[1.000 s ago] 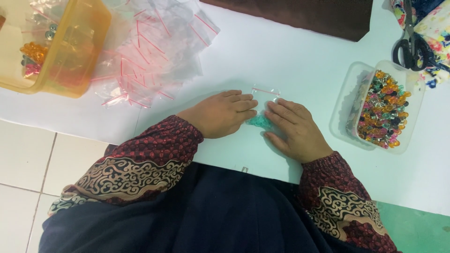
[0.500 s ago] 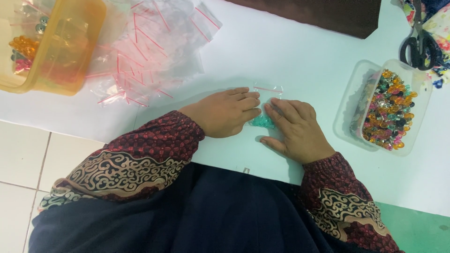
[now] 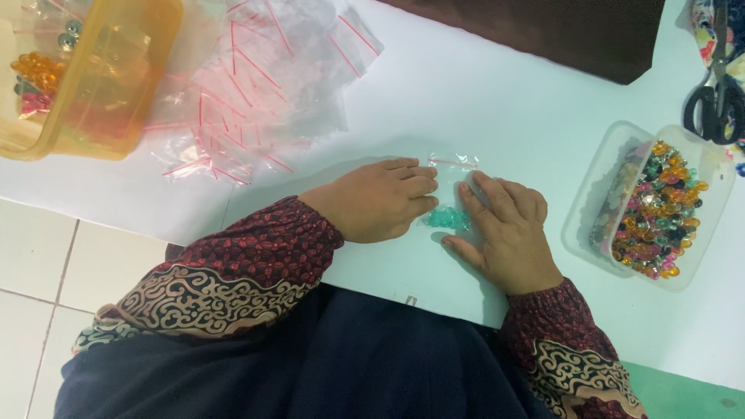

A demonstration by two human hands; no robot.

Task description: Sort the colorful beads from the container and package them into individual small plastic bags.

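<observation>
A small clear zip bag [image 3: 452, 175] with a red seal line lies flat on the white table, teal beads [image 3: 445, 219] showing inside it. My left hand [image 3: 378, 200] rests on the bag's left side with fingers curled down onto it. My right hand [image 3: 506, 229] lies flat on the bag's right side, fingers together and pointing up-left. Both hands press on the bag between them; part of the bag is hidden under the fingers.
A pile of empty clear zip bags [image 3: 256, 85] lies at the upper left beside an orange tub [image 3: 116, 93] holding beads. A clear box of mixed coloured beads [image 3: 656, 209] stands to the right, black scissors [image 3: 718, 93] above it. Dark cloth [image 3: 559, 31] lies at the far edge.
Both hands stay on the small bag with only slight finger shifts. The view has drifted a little, so the table items sit slightly differently in frame.
</observation>
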